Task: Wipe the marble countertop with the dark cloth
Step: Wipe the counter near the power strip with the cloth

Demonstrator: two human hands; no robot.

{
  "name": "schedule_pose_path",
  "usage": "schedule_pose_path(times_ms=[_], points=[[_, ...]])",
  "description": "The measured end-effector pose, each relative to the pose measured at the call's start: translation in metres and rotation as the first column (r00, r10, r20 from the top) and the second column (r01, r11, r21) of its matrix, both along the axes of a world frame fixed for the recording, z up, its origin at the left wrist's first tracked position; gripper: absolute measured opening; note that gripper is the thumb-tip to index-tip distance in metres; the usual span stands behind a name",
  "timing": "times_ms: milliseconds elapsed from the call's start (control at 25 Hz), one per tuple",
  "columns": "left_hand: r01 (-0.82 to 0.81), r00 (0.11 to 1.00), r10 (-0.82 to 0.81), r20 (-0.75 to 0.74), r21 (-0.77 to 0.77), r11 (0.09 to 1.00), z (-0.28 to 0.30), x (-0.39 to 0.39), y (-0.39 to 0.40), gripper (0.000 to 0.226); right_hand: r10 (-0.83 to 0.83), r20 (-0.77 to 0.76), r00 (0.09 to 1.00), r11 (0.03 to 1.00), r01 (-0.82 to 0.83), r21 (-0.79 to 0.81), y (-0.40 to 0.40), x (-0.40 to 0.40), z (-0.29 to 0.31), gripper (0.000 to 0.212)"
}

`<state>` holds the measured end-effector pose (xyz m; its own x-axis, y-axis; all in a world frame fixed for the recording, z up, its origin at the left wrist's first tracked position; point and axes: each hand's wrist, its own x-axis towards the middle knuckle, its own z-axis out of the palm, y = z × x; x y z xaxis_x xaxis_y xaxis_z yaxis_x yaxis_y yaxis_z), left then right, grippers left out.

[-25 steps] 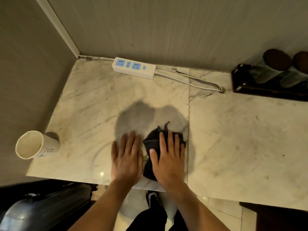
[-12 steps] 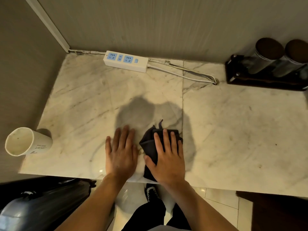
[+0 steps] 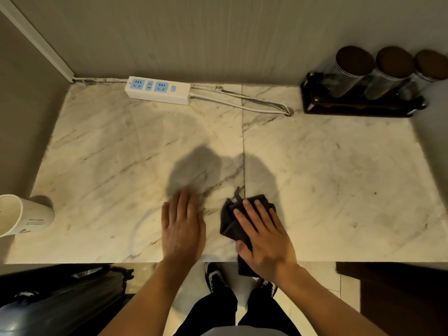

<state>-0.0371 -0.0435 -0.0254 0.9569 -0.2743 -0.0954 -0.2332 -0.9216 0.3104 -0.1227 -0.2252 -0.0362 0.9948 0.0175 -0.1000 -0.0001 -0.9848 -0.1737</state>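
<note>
Wiping the counter, near front edge

Right hand (image 3: 265, 241) lies flat, fingers spread, pressing the cloth (image 3: 230, 225) onto the counter (image 3: 339, 178) beside the seam. Left hand (image 3: 181, 229) rests flat, empty. Maintain even palm pressure; overlap strokes; avoid the power strip (image 3: 157, 90).

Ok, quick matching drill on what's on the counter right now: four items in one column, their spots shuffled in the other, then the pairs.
Items:
1. dark cloth
2. paper cup
3. power strip
4. dark tray of jars

Places:
A. back right corner of the marble countertop
B. on its side at the left edge
C. under the right hand, at the front edge
D. along the back wall, left of centre

Pairs: 1-C, 2-B, 3-D, 4-A
</note>
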Motion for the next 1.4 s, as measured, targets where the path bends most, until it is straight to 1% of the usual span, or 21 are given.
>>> schedule_pose_path(times_ms=[120, 280, 400, 480, 560, 760, 880, 1120, 1280, 1400], points=[[0.051, 0.998, -0.051, -0.030, -0.004, 0.999, -0.002, -0.004, -0.020, 0.057, 0.109, -0.008, 0.994, 0.993, -0.109, -0.036, -0.032, -0.004, 0.001, 0.067], [0.086, 0.996, -0.087, -0.020, -0.033, 0.996, -0.003, -0.001, -0.041, 0.057, 0.268, 0.001, 0.963, 0.963, -0.268, 0.007, -0.064, 0.005, 0.004, 0.066], [0.097, 0.995, -0.098, -0.012, -0.071, 0.993, -0.004, 0.005, -0.056, 0.055, 0.357, -0.032, 0.933, 0.934, -0.358, -0.007, -0.078, 0.020, 0.006, 0.066], [0.096, 0.995, -0.098, -0.017, -0.093, 0.991, -0.005, 0.009, -0.065, 0.054, 0.389, -0.052, 0.920, 0.920, -0.391, -0.026, -0.085, 0.031, 0.006, 0.065], [0.088, 0.996, -0.089, -0.014, -0.089, 0.992, -0.006, 0.011, -0.069, 0.054, 0.400, -0.064, 0.914, 0.915, -0.402, -0.037, -0.089, 0.042, 0.006, 0.065], [0.089, 0.996, -0.089, 0.006, 0.017, 0.996, -0.013, 0.010, -0.075, 0.055, 0.431, -0.087, 0.898, 0.900, -0.435, -0.035, -0.099, 0.073, 0.007, 0.065], [0.079, 0.997, -0.080, 0.019, 0.043, 0.996, -0.015, 0.010, -0.076, 0.054, 0.427, -0.088, 0.900, 0.901, -0.431, -0.037, -0.104, 0.092, 0.006, 0.064], [0.073, 0.997, -0.072, -0.012, 0.084, 0.994, -0.015, 0.012, -0.079, 0.059, 0.380, -0.048, 0.924, 0.924, -0.382, -0.020, -0.113, 0.133, 0.005, 0.066], [0.079, 0.997, -0.079, -0.007, 0.090, 0.993, -0.013, 0.013, -0.079, 0.058, 0.329, 0.008, 0.944, 0.944, -0.329, -0.020, -0.118, 0.156, 0.003, 0.066], [0.079, 0.997, -0.080, 0.005, 0.086, 0.993, -0.013, 0.012, -0.078, 0.058, 0.277, -0.003, 0.961, 0.960, -0.276, -0.051, -0.121, 0.174, 0.003, 0.065]])
